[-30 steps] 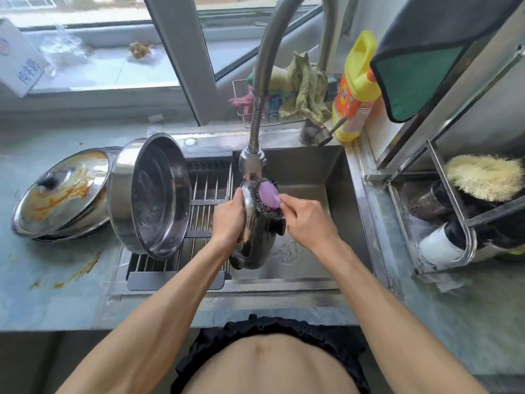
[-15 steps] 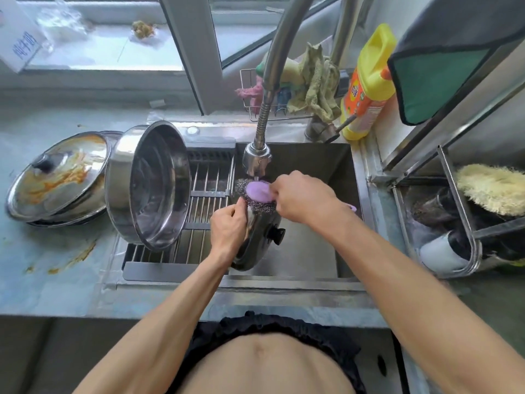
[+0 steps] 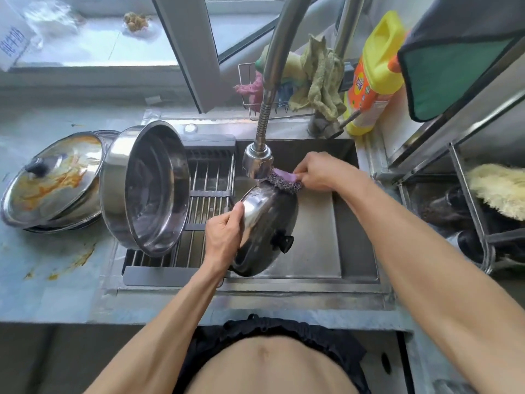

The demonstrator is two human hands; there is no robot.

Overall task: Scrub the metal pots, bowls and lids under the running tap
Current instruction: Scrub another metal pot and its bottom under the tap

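A metal lid (image 3: 270, 220) with a black knob stands on edge over the sink (image 3: 349, 223), right under the tap head (image 3: 257, 163). My left hand (image 3: 224, 234) grips the lid's left rim. My right hand (image 3: 318, 172) holds a steel-wool scrubber (image 3: 284, 182) with a purple handle, pressed on the lid's top edge. A large steel pot (image 3: 150, 189) lies tipped on its side on the drain rack (image 3: 207, 200). A second lid (image 3: 54, 177), smeared orange, rests on a bowl on the counter at left.
A yellow detergent bottle (image 3: 375, 72) and a wire basket with cloths (image 3: 318, 78) stand behind the sink. A dish rack (image 3: 468, 209) with a yellow brush is at right. A green cloth (image 3: 443, 64) hangs above it. Orange stains mark the left counter (image 3: 56, 265).
My right hand moved the scrubber from the lid's face up and right to its top edge. The lid tilted so its domed side and knob face me more.
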